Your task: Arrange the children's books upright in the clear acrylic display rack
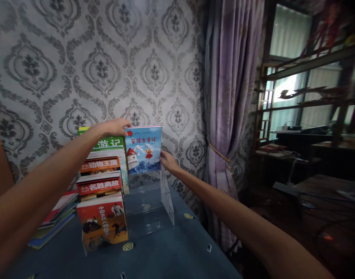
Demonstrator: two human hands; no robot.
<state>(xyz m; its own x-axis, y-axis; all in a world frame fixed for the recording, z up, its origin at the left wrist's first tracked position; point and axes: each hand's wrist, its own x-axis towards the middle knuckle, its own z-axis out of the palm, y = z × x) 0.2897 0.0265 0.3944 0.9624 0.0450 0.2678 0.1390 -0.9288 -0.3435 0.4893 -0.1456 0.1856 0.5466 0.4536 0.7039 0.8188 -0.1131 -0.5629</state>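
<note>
While our left hand [116, 126] and right hand [168, 161] hold the blue book [145, 149], we see the transparent rack [167, 199] stocked in its left column, loose books [62, 212] beside it unshelved.

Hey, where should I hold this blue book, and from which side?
I'd take the blue book by its right edge, coming from the right, where no other book crowds it; the right hand is there. The left hand suits the upper left corner, from above: the top edge is exposed, while the green book sits close on the left. Its flat, upright pose favors a pinch.
</note>
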